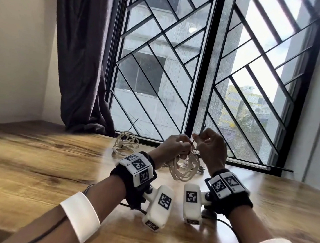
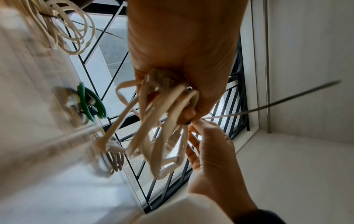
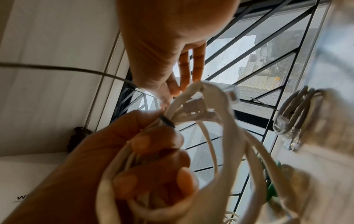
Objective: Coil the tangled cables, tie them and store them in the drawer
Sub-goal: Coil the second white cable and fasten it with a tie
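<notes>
A coil of white flat cable (image 1: 185,168) hangs above the wooden table (image 1: 38,150), and my left hand (image 1: 182,145) grips it at the top. The left wrist view shows the fingers curled round the gathered loops (image 2: 166,106). A thin dark cable tie (image 2: 287,101) circles the bundle, its head (image 3: 168,121) sitting by my left thumb. My right hand (image 1: 199,139) pinches the tie's tail (image 3: 57,69) between thumb and fingers, right beside the left hand. Two plug ends (image 3: 193,106) stick out of the coil. No drawer is in view.
Another white coil (image 1: 126,141), bound with a tie whose tail points up, lies on the table by the window sill. A green cable (image 2: 91,103) and a grey cable bundle (image 3: 295,115) lie nearby. The barred window (image 1: 198,66) stands directly behind, a dark curtain (image 1: 83,57) at left.
</notes>
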The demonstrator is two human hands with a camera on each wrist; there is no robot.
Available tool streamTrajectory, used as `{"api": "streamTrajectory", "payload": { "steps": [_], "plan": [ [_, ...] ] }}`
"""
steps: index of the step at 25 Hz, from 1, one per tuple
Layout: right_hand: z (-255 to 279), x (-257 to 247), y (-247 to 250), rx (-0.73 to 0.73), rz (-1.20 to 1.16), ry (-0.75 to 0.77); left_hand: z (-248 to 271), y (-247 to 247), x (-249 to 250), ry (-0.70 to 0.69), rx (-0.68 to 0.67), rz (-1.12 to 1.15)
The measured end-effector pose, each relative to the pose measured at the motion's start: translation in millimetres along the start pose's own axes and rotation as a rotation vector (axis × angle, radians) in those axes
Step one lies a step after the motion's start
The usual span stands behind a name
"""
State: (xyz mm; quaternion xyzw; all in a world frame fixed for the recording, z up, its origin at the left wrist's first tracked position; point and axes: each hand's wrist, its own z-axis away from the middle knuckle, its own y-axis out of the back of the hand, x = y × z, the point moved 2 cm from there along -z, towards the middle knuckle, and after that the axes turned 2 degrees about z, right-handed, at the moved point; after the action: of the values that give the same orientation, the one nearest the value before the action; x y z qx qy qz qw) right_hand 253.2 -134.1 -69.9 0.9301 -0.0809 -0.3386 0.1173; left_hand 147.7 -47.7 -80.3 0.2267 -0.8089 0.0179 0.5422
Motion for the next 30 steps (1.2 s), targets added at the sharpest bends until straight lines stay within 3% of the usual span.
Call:
{"api": "streamTrajectory", "payload": {
  "steps": [5,12,17,19,23,27,30],
  "plan": [
    [-8,16,3,0.002,-0.271,-0.119,3,-3,-2,0.001,-0.099,-0.091],
    [3,-3,-6,-0.134,-0.529,-0.074,-2,3,-5,0.012,0.035,-0.14],
    [8,-9,-8,-0.226,-0.538,-0.007,-6,7,-12,0.008,0.091,-0.102],
    [7,-7,-8,-0.18,-0.459,0.016,-5,5,-11,0.022,0.08,-0.076],
    [3,1,-1,-0.035,-0.071,0.067,-1,-10,1,0.084,-0.031,-0.06],
    [3,4,2,-0.009,-0.025,0.056,1,-17,6,0.121,-0.048,-0.024],
    [-2,9,-2,-0.001,-0.092,0.042,-1,-13,-3,0.13,0.018,-0.036]
  ]
}}
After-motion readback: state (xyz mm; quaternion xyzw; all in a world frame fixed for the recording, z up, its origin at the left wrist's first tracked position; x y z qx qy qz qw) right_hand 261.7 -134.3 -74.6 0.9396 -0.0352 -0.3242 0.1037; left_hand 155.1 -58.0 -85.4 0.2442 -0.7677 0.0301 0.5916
